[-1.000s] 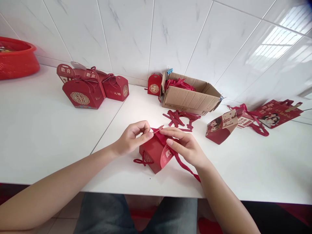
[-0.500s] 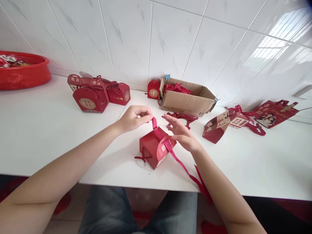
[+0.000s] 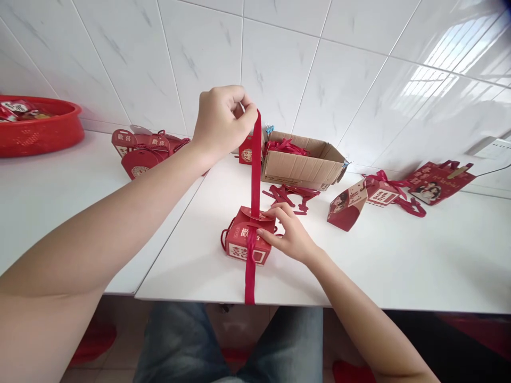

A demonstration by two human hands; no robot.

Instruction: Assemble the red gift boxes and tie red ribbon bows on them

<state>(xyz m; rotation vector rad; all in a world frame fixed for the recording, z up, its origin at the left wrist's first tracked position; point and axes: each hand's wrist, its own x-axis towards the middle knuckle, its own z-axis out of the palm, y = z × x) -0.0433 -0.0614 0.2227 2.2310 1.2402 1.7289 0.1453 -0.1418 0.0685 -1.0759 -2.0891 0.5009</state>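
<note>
in the head view, the one view given, the small red box (image 3: 242,232) sits upright on the white table (image 3: 371,266), near its front edge and straight ahead of the person; the left hand (image 3: 225,125) is raised well above and beyond the box, its thumb and fingers pinched together on the upper end of the red ribbon (image 3: 256,170); the right hand (image 3: 290,234) is low at the box's right side, thumb and fingers apart and touching the top and front, though i cannot tell whether they clamp it or only rest there; so the right hand is the nearer one to the box, while the left joins it only through the ribbon; the relation that matters is the ribbon's line, its long axis upright and nearly straight between the left hand and the box top, then crossing over the front face and trailing towards the table's front edge; a twisted cord handle (image 3: 225,234) loops out on the box's left; beyond the box lie loose red strips (image 3: 293,196), and behind them stands an open cardboard carton (image 3: 295,169); more red gift boxes (image 3: 355,205) stand to the right, well apart from the hands.
</note>
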